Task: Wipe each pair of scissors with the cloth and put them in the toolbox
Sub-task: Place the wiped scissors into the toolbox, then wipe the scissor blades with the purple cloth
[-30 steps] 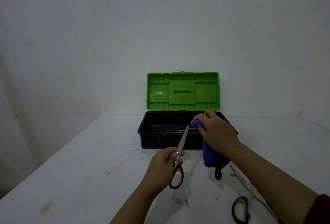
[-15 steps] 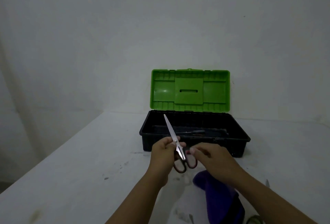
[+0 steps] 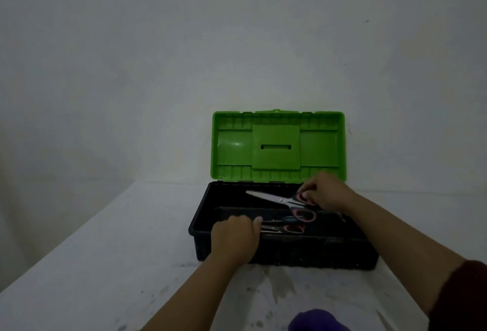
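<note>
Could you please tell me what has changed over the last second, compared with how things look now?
The red-handled scissors left the left hand and went into the toolbox, where the right hand now holds them by a handle. The left hand rests on the box's front rim. The right hand let go of the purple cloth, which now lies on the table. The green lid stayed open.

I see the toolbox (image 3: pixel 287 254) on the table (image 3: pixel 92 264), its raised lid (image 3: pixel 276 146) standing behind it against the wall (image 3: pixel 237 40). My left hand (image 3: pixel 233 238) rests on the near rim. My right hand (image 3: pixel 325 193) holds scissors (image 3: pixel 274 198) over the inside, blades pointing left; another pair (image 3: pixel 290 228) lies inside, nearer me. The cloth (image 3: pixel 316 321) lies on the table before the box.
</note>
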